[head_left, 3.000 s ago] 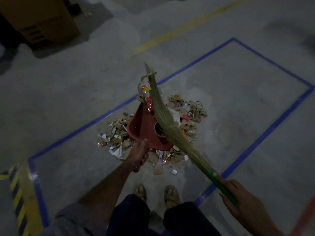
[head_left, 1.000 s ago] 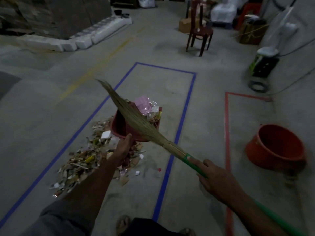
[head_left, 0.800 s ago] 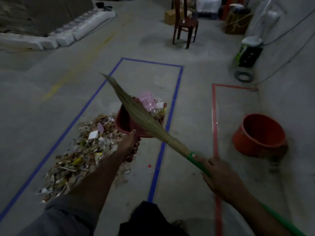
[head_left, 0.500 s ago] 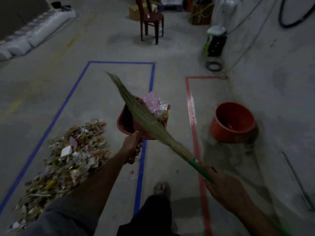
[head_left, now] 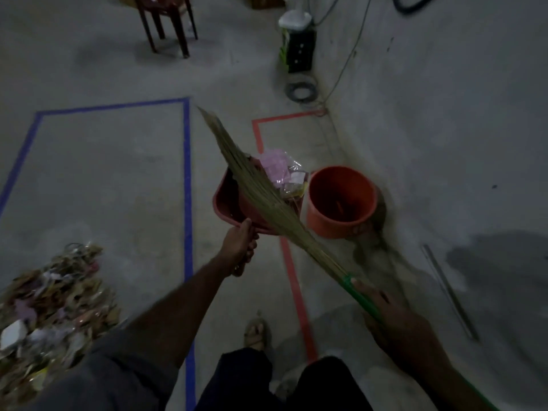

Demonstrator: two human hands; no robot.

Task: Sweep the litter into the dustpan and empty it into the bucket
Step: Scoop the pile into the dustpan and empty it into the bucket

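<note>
The dark red plastic dustpan hangs at the centre of the frame, loaded with pink and clear plastic wrappers, and the round orange plastic bucket stands on the grey concrete floor immediately to its right, against the wall. The pan's far right corner looks just beside the bucket's left rim; whether they touch cannot be told. So the emptying move runs to the right of the frame, and the left hand, below the pan, is the nearer one. Its fingers are curled round the dustpan's handle, thumb on top, forearm reaching up from the lower left. The straw broom with a green handle lies on a diagonal from upper left to lower right, its bristles pressed over the load, apparently pinning it. The right hand, at lower right, wraps the green handle. The remaining heap of paper and cardboard litter sits at lower left, well apart from the bucket.
</note>
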